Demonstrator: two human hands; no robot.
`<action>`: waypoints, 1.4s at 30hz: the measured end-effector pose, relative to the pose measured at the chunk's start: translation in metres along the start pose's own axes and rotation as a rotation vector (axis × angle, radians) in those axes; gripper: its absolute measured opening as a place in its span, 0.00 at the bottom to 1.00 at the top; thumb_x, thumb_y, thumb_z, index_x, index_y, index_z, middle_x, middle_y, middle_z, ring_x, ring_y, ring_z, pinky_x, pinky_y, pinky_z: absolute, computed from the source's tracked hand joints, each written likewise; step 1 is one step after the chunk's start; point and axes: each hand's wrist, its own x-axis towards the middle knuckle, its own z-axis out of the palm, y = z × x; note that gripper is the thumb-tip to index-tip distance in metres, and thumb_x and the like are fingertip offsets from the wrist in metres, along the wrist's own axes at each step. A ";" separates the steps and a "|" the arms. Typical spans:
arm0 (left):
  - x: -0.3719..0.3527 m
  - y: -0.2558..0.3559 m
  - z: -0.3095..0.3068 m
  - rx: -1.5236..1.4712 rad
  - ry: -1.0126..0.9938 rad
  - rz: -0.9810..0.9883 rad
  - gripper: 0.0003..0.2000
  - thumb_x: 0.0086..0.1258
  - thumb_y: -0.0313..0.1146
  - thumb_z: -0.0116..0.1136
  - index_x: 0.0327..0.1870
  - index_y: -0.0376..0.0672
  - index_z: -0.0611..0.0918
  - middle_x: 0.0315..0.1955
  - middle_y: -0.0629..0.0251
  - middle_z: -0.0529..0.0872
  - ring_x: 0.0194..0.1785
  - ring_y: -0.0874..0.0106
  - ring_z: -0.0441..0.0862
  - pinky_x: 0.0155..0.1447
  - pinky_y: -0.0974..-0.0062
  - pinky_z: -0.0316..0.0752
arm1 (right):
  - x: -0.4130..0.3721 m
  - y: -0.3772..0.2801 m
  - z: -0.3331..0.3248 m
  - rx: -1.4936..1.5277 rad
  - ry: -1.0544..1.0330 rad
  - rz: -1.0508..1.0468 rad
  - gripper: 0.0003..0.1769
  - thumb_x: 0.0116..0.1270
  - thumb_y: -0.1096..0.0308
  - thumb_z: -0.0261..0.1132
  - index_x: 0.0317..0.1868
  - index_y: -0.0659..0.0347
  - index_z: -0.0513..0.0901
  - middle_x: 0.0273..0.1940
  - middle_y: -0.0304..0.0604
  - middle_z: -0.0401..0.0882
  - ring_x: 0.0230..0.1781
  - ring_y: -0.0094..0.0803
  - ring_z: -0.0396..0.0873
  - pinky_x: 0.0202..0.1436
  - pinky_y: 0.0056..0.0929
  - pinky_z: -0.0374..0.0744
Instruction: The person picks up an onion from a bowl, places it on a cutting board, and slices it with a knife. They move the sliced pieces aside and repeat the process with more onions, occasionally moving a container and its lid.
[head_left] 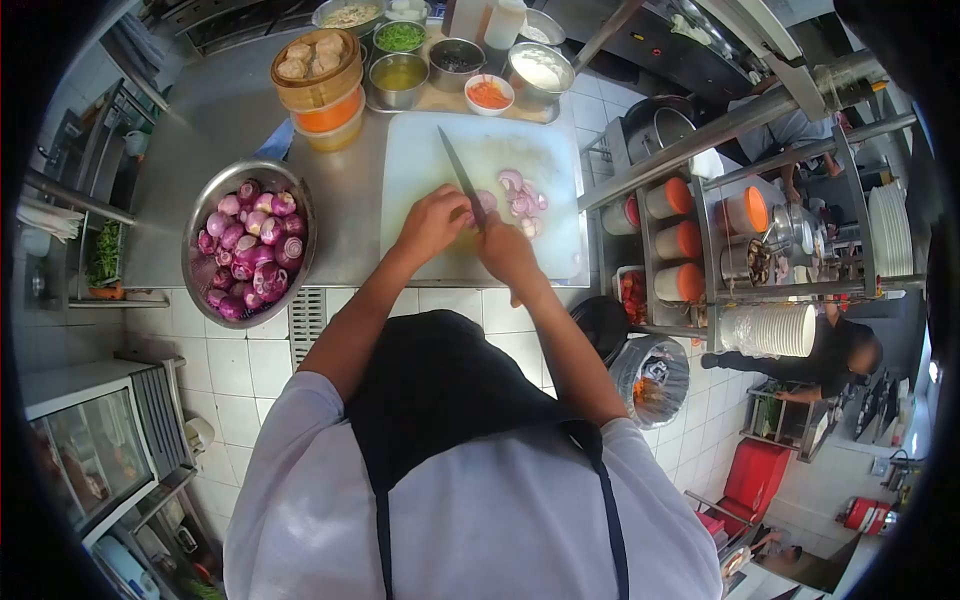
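My right hand [507, 252] is closed round the handle of a kitchen knife [457, 163]. The long blade points away from me and slightly left, over a white cutting board [408, 160]. Just left of the blade, my left hand [435, 222] has its fingers bent together on a red onion piece [484, 200], which they and the knife partly cover. Several peeled, cut onion pieces [522, 200] lie on the board to the right of the knife. To the left, an oval metal bowl [190, 225] full of whole purple onions [250, 245] stands at the table's front edge.
Behind the board stand a bamboo steamer [318, 75] with dumplings, a bowl of chopped greens [400, 38] and a small bowl of orange shreds [489, 94]. At right are a metal shelf [715, 240] and a lined bin [650, 380]. A person [830, 350] is farther right.
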 end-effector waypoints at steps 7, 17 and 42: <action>-0.017 0.005 0.013 -0.036 -0.011 -0.055 0.05 0.64 0.25 0.69 0.39 0.41 0.86 0.39 0.59 0.85 0.43 0.53 0.85 0.48 0.59 0.80 | -0.039 -0.018 -0.043 -0.010 -0.162 0.097 0.18 0.73 0.63 0.58 0.52 0.73 0.74 0.40 0.71 0.86 0.45 0.66 0.86 0.53 0.60 0.82; -0.010 0.002 0.009 -0.016 -0.010 -0.024 0.05 0.63 0.26 0.70 0.38 0.42 0.85 0.37 0.60 0.85 0.43 0.54 0.84 0.46 0.59 0.79 | -0.042 -0.019 -0.028 -0.070 -0.045 0.013 0.15 0.74 0.64 0.56 0.49 0.71 0.74 0.33 0.67 0.85 0.36 0.63 0.86 0.45 0.59 0.83; 0.004 -0.006 -0.001 0.025 -0.062 -0.043 0.05 0.63 0.27 0.71 0.39 0.43 0.88 0.41 0.60 0.87 0.46 0.55 0.86 0.51 0.62 0.81 | -0.030 -0.033 -0.023 -0.142 -0.061 0.057 0.16 0.72 0.67 0.58 0.53 0.71 0.73 0.39 0.67 0.87 0.42 0.61 0.88 0.49 0.55 0.85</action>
